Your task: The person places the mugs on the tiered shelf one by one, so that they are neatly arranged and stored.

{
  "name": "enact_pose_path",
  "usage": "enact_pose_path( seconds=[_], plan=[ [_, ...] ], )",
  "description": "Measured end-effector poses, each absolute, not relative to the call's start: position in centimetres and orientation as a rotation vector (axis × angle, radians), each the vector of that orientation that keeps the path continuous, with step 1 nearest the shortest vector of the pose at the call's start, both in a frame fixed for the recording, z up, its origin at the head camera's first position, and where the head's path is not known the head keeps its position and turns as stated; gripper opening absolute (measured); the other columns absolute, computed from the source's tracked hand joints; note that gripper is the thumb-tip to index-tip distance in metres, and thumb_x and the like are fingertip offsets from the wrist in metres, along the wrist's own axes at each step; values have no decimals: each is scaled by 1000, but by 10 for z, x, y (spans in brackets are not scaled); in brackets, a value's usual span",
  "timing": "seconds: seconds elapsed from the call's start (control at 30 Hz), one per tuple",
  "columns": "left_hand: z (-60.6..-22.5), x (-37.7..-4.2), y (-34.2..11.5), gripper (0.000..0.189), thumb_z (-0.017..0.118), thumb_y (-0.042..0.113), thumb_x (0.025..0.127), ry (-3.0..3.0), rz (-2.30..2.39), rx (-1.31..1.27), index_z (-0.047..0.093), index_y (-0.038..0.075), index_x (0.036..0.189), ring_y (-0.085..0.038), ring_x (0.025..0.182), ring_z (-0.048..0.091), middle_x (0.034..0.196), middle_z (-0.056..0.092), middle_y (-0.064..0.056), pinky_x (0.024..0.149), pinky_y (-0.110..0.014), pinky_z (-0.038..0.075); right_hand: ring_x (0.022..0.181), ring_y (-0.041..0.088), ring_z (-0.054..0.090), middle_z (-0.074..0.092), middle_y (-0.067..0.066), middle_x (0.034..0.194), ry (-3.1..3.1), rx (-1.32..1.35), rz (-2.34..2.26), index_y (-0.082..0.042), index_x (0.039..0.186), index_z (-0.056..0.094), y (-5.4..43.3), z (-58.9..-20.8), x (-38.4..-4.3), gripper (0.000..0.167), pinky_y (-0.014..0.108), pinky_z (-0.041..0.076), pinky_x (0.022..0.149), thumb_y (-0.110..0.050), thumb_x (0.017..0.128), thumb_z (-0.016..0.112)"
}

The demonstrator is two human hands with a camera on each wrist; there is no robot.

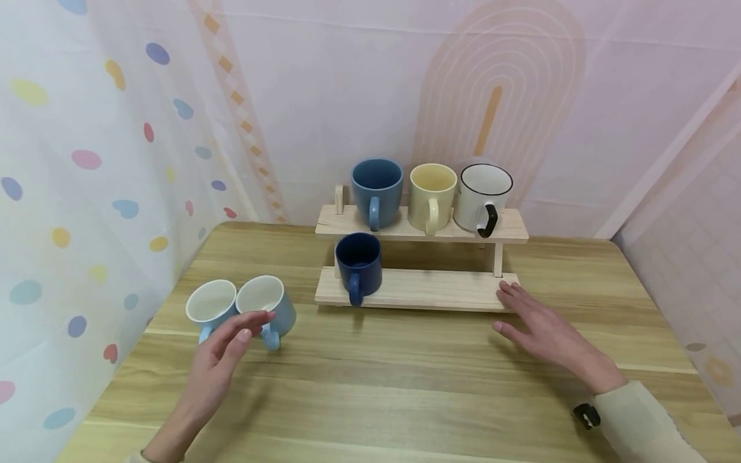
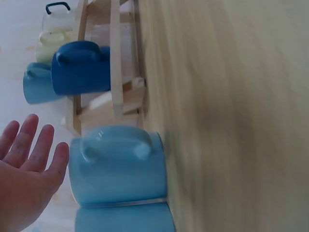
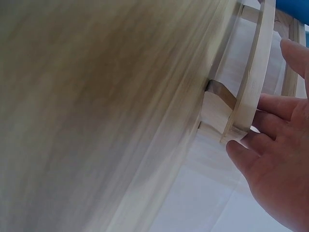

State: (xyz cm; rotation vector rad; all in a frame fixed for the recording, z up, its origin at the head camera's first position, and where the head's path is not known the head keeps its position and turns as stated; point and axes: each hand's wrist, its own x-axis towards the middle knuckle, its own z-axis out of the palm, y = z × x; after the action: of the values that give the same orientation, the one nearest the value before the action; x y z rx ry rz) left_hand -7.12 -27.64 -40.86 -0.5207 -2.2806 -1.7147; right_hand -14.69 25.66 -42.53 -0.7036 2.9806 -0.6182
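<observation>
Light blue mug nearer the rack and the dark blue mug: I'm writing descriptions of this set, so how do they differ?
Colour: the light blue mug is whitish inside; the dark blue mug is dark inside and out.
Place: the light blue mug stands on the tabletop, the dark blue mug on the rack's lower shelf.
Shared: both stand upright, and each has one handle in its own colour.

Leftmost light-blue mug at eight o'clock in head view partly hidden by left hand, right sleeve cropped at five o'clock, blue mug cropped at one o'clock in right wrist view
</observation>
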Motion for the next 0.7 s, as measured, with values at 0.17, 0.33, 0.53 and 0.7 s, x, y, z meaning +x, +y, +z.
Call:
enact_pose_path(
  seconds=[0.17,0.33,0.53,0.7],
  plan=[
    [-415,-65,-286,36,34,-1,110,-2287,-1737,-482,56,-11,137,-13,124,64,133,69,-9,106,-20,44,150,47,29,31,23,165,2984,-705,-617,6,153,43,256,-424,-146,72,65,30,116,-44,104,61],
    [-420,-60,-292,36,32,1,111,-2265,-1784,-454,54,-15,136,-14,123,64,132,70,-9,105,-22,47,150,47,29,31,23,165,2986,-710,-615,6,153,43,256,-425,-145,72,65,30,116,-44,104,61],
    [-430,-56,-295,37,31,2,112,-2238,-1825,-441,51,-18,136,-11,125,63,133,69,-9,105,-22,48,150,47,29,30,23,165,2983,-708,-618,6,153,43,256,-426,-145,72,64,30,116,-44,104,61],
    [-438,-54,-294,37,29,-2,111,-2133,-1922,-455,49,-21,136,-12,126,63,135,68,-9,103,-21,49,150,47,28,30,22,165,2984,-703,-622,6,153,43,256,-426,-146,72,64,30,116,-43,104,62]
  ],
)
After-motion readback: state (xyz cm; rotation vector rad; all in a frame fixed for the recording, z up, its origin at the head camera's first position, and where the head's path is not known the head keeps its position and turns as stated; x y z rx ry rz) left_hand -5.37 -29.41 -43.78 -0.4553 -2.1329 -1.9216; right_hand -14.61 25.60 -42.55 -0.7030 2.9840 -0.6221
